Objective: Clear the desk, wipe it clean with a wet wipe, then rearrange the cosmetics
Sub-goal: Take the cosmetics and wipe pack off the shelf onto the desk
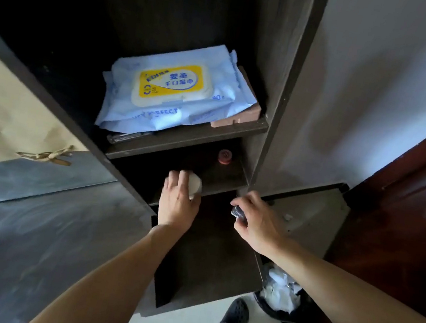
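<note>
Two shelves show in the dark shelf unit [188, 135] that fills the middle of the frame. Your desk [30, 230] spreads grey and streaked across the lower left. On the upper shelf, just above centre, lies a stack of pale blue wet wipe packs [178, 89]; the top one has a yellow and white lid, and the stack partly covers a pink box [243, 116] at its right. At the lower right a black bin [280, 296] stands on the floor, holding crumpled white paper, with your dark shoe [230, 321] beside it.

Your left hand [178, 200] reaches to the front edge of the lower shelf, just below centre, fingers curled over a white rounded item [196, 185]; what it is I cannot tell. Your right hand [258, 220], right of centre, pinches a small dark glossy object [237, 212] in thumb and fingers, apart from the shelf. Farther back on that lower shelf sits a small red-capped jar [225, 156].
</note>
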`<action>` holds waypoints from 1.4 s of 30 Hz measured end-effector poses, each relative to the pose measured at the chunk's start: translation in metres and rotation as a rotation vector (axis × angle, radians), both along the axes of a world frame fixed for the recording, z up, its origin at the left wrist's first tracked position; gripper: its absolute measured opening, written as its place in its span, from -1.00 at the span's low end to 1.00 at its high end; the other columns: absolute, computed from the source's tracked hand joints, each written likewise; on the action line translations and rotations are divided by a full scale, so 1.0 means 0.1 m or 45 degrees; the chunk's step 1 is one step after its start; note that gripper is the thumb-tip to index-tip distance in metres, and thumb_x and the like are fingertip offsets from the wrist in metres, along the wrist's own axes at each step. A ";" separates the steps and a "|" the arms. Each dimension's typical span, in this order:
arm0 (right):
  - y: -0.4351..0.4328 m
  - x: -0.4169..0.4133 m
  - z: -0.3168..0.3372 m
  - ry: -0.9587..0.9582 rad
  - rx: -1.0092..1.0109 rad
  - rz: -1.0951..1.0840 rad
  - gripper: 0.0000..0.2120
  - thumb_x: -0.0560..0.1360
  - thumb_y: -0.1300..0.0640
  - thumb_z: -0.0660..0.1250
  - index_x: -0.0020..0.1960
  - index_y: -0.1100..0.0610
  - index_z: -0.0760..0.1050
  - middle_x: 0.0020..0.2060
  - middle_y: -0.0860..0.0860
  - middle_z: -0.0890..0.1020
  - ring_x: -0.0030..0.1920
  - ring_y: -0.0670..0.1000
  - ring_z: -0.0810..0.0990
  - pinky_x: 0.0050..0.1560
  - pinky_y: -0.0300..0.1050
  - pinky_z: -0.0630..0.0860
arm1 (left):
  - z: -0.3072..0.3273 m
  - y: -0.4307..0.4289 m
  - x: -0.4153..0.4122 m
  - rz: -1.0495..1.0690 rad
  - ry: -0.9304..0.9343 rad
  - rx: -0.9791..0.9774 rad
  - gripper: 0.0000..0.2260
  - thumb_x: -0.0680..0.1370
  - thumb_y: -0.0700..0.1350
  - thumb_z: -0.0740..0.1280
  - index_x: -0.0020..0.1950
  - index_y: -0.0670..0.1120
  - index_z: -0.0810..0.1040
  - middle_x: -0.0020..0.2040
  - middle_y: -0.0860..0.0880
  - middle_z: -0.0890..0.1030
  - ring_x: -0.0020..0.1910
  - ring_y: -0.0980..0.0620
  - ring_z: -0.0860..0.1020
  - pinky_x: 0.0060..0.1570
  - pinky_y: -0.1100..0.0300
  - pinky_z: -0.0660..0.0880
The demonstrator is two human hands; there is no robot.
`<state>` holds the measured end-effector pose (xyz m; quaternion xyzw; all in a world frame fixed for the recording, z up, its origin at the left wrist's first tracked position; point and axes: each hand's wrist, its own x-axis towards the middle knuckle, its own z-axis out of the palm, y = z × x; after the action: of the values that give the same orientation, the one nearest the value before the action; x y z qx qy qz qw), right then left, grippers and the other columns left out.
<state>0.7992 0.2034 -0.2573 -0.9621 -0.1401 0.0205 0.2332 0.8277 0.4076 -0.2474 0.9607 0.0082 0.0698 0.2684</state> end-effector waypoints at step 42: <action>6.61 -0.91 0.10 0.113 -0.097 0.916 -0.64 0.40 0.06 0.31 0.20 0.03 0.45 0.09 -0.05 0.53 0.15 0.03 0.45 -0.02 -0.08 0.47 | 0.23 6.03 -3.04 0.913 0.228 0.094 -0.59 0.44 -0.09 0.43 0.26 -0.07 0.46 0.10 -0.05 0.47 0.07 -0.09 0.49 -0.07 0.05 0.51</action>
<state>0.7081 0.8643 -0.2475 -0.8573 -0.4586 0.1483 0.1810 0.5242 1.0102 -0.2240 0.9081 0.3652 0.0753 0.1905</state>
